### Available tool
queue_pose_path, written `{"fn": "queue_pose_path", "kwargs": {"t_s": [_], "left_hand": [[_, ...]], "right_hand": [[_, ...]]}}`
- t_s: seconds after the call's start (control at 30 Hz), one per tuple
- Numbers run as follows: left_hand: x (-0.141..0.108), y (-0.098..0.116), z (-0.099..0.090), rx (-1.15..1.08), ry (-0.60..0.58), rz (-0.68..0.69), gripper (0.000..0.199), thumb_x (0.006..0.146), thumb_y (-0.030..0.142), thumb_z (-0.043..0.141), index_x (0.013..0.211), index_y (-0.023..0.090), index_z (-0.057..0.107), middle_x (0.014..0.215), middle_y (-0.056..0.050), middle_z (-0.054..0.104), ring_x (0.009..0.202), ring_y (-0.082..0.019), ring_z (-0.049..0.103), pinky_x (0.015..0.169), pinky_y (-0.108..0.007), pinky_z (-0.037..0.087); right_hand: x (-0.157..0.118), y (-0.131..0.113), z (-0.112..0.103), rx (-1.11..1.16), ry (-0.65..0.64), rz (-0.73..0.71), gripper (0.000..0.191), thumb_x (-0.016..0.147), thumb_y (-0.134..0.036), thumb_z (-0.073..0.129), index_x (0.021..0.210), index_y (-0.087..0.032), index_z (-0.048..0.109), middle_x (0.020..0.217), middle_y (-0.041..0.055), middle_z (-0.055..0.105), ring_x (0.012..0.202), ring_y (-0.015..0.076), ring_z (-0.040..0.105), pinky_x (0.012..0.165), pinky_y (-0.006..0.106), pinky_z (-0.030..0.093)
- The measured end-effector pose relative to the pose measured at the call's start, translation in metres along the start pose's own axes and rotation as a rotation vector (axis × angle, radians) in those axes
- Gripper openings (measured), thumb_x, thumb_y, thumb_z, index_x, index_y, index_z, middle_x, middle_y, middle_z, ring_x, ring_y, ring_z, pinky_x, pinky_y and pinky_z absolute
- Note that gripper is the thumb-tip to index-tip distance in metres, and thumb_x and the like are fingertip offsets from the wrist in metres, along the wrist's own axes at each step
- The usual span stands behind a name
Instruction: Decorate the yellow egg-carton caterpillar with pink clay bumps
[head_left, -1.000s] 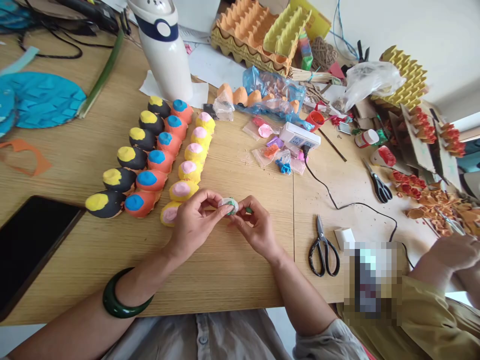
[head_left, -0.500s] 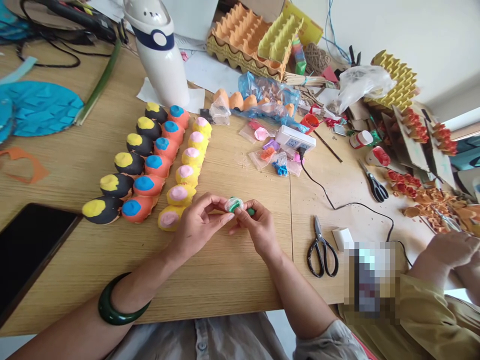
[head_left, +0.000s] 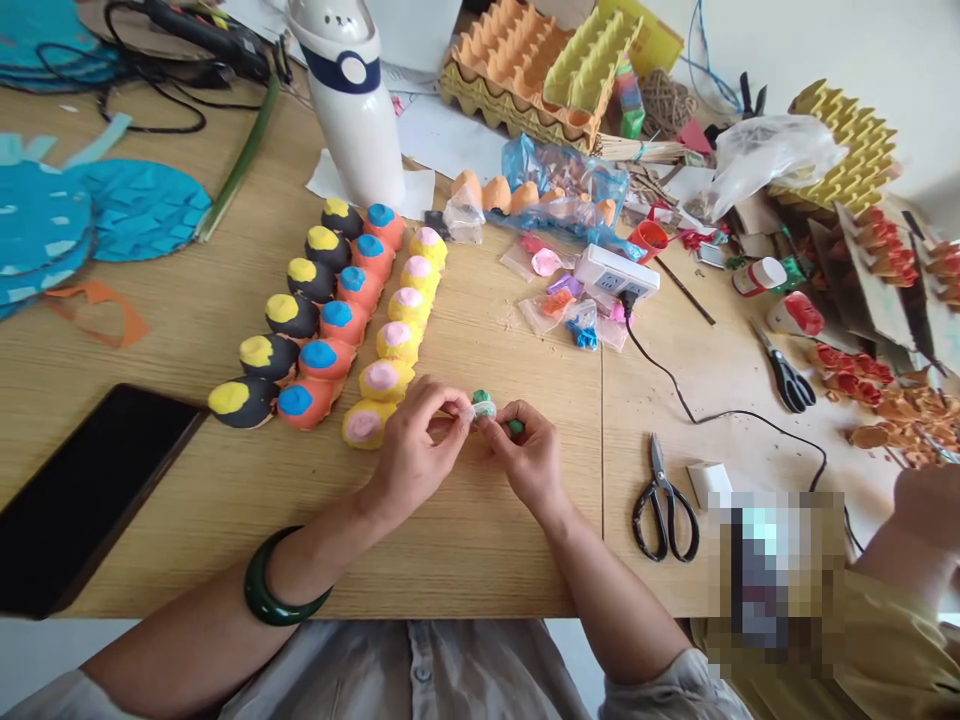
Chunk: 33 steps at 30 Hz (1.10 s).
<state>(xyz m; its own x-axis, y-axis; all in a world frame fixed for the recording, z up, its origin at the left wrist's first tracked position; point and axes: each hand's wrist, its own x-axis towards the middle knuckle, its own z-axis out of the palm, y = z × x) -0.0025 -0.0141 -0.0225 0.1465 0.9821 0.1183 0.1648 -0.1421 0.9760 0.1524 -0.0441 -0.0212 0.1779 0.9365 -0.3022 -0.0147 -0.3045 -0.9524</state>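
Observation:
My left hand pinches the thin clear plastic wrap around a small lump of green modelling clay. Against its other side press the thumb and fingers of my right hand, where a second bit of green clay shows by the curled fingers. Both hands are closed and hover over the wooden table. Left of them stand rows of painted egg-carton cups: yellow ones with pink tops, orange ones with blue tops and black ones with yellow tops.
Black-handled scissors lie right of my hands, near a co-worker's hand. A white power strip with a cord sits beyond, beside small bags of coloured clay. A dark phone-like slab and a white bottle are on the left.
My fingers have shifted on the green clay, and more of it now shows above the plastic. The camera view has turned slightly, moving the table's things to the right in the picture.

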Motion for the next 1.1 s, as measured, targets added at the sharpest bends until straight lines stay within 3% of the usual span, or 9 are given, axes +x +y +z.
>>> {"fn": "queue_pose_path", "kwargs": {"t_s": [0.2,0.33,0.47,0.57,0.67,0.73,0.87,1.0,1.1], "left_hand": [[0.003,0.0,-0.002,0.03,-0.026,0.024,0.011,0.095,0.023,0.068,0.086,0.022,0.062,0.089,-0.004,0.064,0.086,-0.017,0.064,0.071,-0.024,0.057],[0.002,0.001,-0.003,-0.057,-0.108,-0.024,0.007,0.092,0.022,0.07,0.089,0.022,0.065,0.094,-0.003,0.065,0.085,-0.016,0.067,0.069,-0.023,0.06],[0.0,0.003,-0.004,-0.116,-0.233,0.01,0.012,0.097,0.026,0.07,0.108,0.022,0.074,0.109,-0.007,0.069,0.098,-0.018,0.072,0.08,-0.027,0.066],[0.001,0.003,-0.005,-0.113,-0.206,0.029,0.021,0.102,0.033,0.063,0.11,0.023,0.08,0.114,-0.01,0.07,0.11,-0.021,0.07,0.087,-0.03,0.066],[0.003,0.004,-0.005,-0.229,-0.101,-0.12,0.028,0.101,0.042,0.066,0.115,0.023,0.08,0.131,-0.011,0.069,0.111,-0.023,0.071,0.086,-0.033,0.067],[0.005,0.005,-0.006,-0.358,-0.137,-0.274,0.038,0.098,0.048,0.07,0.125,0.023,0.077,0.138,-0.012,0.07,0.109,-0.023,0.074,0.084,-0.033,0.068],[0.008,0.005,-0.006,-0.474,-0.301,-0.409,0.038,0.089,0.05,0.08,0.113,0.02,0.08,0.107,-0.008,0.082,0.098,-0.023,0.078,0.086,-0.033,0.066],[0.01,0.004,-0.007,-0.57,-0.29,-0.451,0.032,0.082,0.045,0.088,0.099,0.019,0.079,0.093,-0.004,0.081,0.085,-0.02,0.078,0.08,-0.03,0.066],[0.009,0.002,-0.006,-0.634,-0.256,-0.522,0.037,0.081,0.046,0.09,0.102,0.019,0.078,0.093,-0.003,0.082,0.08,-0.017,0.077,0.078,-0.028,0.065]], "right_hand": [[0.0,-0.005,-0.004,0.035,-0.12,-0.045,0.042,0.074,-0.054,0.092,0.081,-0.022,0.065,0.07,-0.0041,0.057,0.059,0.0124,0.055,0.053,0.027,0.053],[0.005,-0.006,-0.012,-0.024,-0.1,-0.074,0.043,0.08,-0.059,0.087,0.074,-0.022,0.065,0.064,-0.0011,0.065,0.058,0.0143,0.059,0.055,0.027,0.047],[0.01,-0.004,-0.018,-0.082,-0.011,-0.107,0.043,0.083,-0.058,0.084,0.071,-0.022,0.064,0.059,-0.0017,0.064,0.053,0.0133,0.056,0.052,0.027,0.042],[0.011,-0.004,-0.02,-0.053,0.023,-0.093,0.043,0.082,-0.058,0.086,0.073,-0.021,0.066,0.062,-0.0021,0.064,0.053,0.0126,0.059,0.05,0.025,0.044],[0.01,-0.006,-0.02,0.092,-0.106,-0.015,0.045,0.079,-0.062,0.086,0.075,-0.021,0.069,0.067,-0.0018,0.067,0.051,0.0116,0.059,0.05,0.026,0.052],[0.01,-0.007,-0.019,0.173,-0.197,0.019,0.046,0.079,-0.063,0.086,0.076,-0.02,0.07,0.067,-0.0021,0.067,0.05,0.0106,0.057,0.051,0.027,0.057],[0.009,-0.008,-0.02,0.23,-0.239,0.053,0.044,0.08,-0.06,0.088,0.076,-0.019,0.072,0.065,-0.0031,0.066,0.052,0.009,0.056,0.053,0.024,0.059],[0.011,-0.011,-0.021,0.352,-0.321,0.201,0.046,0.073,-0.058,0.093,0.072,-0.019,0.07,0.066,-0.0016,0.066,0.056,0.0099,0.056,0.05,0.023,0.057],[0.012,-0.014,-0.021,0.458,-0.305,0.25,0.044,0.07,-0.054,0.096,0.07,-0.018,0.07,0.062,-0.0042,0.06,0.051,0.0066,0.044,0.047,0.021,0.055]]}}
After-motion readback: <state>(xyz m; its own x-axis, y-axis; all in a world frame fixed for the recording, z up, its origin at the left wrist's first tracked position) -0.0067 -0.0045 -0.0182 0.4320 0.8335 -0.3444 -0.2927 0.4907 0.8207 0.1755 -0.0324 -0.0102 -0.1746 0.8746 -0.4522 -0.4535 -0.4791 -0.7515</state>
